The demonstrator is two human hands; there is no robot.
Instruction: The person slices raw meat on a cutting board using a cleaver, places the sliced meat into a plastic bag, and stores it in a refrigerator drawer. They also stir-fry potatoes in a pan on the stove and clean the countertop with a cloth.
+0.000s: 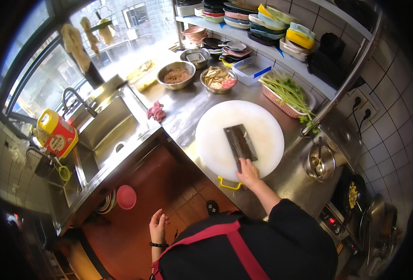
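My right hand (249, 173) grips the handle of a Chinese cleaver (241, 142), whose wide dark blade lies flat over the round white cutting board (213, 119). Nothing is being cut on the board. My left hand (158, 224) hangs away from the counter above the floor, its fingers loosely bent and holding nothing. A yellow handle (229, 185) juts out at the board's near edge. Beyond the board stand a metal bowl of brown minced food (176, 77) and a metal bowl of sliced food (217, 77) with a pink portion. A pink cloth (156, 112) lies left of the board.
Celery (287, 87) fills a pink basket (280, 103) by the wall. On the right are a metal pot (320, 162) with a ladle and a dark pan (355, 190) with yellow food. A steel sink (105, 126) and red-yellow jug (57, 134) stand left. Shelved dishes (267, 22) hang above.
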